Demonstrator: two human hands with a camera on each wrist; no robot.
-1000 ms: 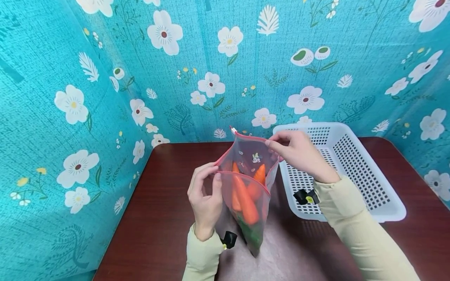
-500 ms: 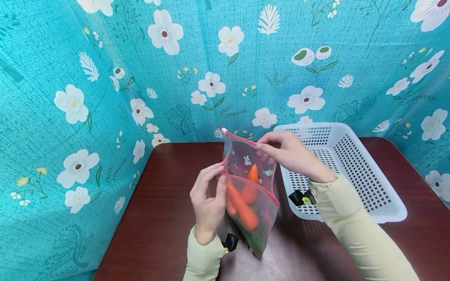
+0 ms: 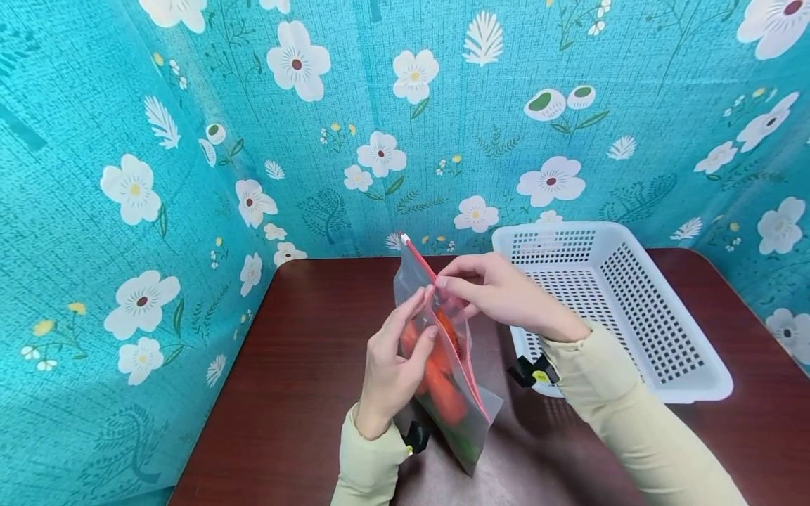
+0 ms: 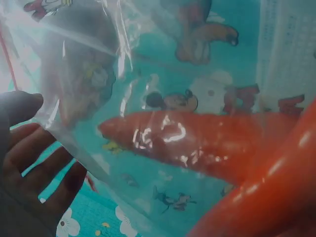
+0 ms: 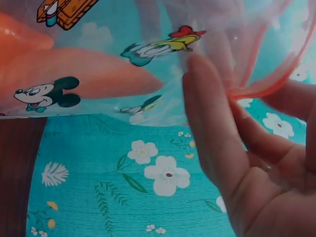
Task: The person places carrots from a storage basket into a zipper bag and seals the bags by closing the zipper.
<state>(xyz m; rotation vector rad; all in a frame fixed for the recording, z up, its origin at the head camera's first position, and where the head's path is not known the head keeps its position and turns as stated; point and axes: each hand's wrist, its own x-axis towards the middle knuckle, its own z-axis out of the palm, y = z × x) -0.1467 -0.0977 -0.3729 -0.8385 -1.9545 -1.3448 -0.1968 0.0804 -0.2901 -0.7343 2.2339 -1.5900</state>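
A see-through zip bag (image 3: 479,450) with a red zip rim stands on the table, holding several carrots (image 3: 443,397). Something green shows through its lower part, too blurred to name. My left hand (image 3: 391,365) pinches the near side of the rim between thumb and fingers. On the far side, my right hand (image 3: 500,292) pinches the red rim (image 5: 261,90) as well. Both sets of fingertips almost meet at mid-rim. The mouth is narrow, with a gap at its near end. A white zip slider (image 3: 405,239) sits at the far end. Cartoon figures are printed on the plastic.
A white perforated plastic basket (image 3: 709,383) stands right of the bag, partly behind my right forearm. The dark red-brown table (image 3: 304,365) meets a turquoise floral cloth (image 3: 354,211) at the back and left.
My hands have come together, drawing the two rim sides close, so the wide bag mouth is now narrow. The right hand moved left; the left hand moved slightly right and up.
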